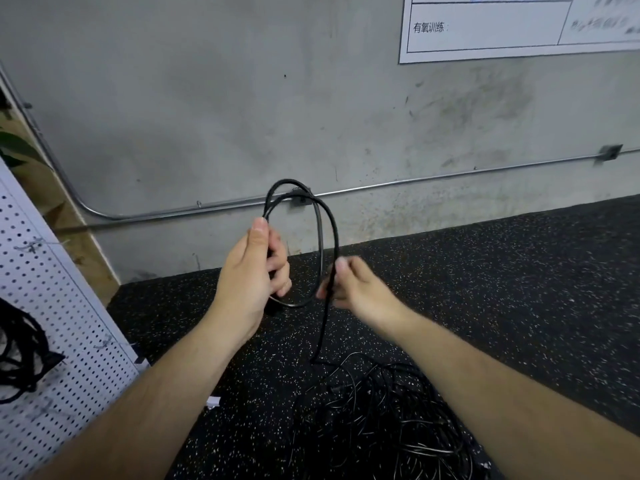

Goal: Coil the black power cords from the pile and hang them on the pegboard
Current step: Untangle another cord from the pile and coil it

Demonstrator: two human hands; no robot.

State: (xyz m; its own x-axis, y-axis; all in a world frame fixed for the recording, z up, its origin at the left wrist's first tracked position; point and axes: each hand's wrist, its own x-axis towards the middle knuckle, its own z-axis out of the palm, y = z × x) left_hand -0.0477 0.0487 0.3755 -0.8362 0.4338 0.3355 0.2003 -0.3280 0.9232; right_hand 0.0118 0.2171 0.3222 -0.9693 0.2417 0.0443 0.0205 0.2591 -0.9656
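Note:
A black power cord (pixel 320 233) forms two loops in front of the wall. My left hand (pixel 254 271) grips the left side of the loops, thumb up. My right hand (pixel 353 285) pinches the cord on the right side, and from there the cord runs down to a tangled pile of black cords (pixel 381 420) on the floor. A white pegboard (pixel 52 323) leans at the left, with a coiled black cord (pixel 20 351) hanging on it.
The floor is black speckled rubber (pixel 519 289). A grey concrete wall (pixel 242 98) stands behind, with a metal conduit (pixel 450 176) along it and a white printed chart (pixel 519 26) at the top right. Metal hooks (pixel 33 245) stick out of the pegboard.

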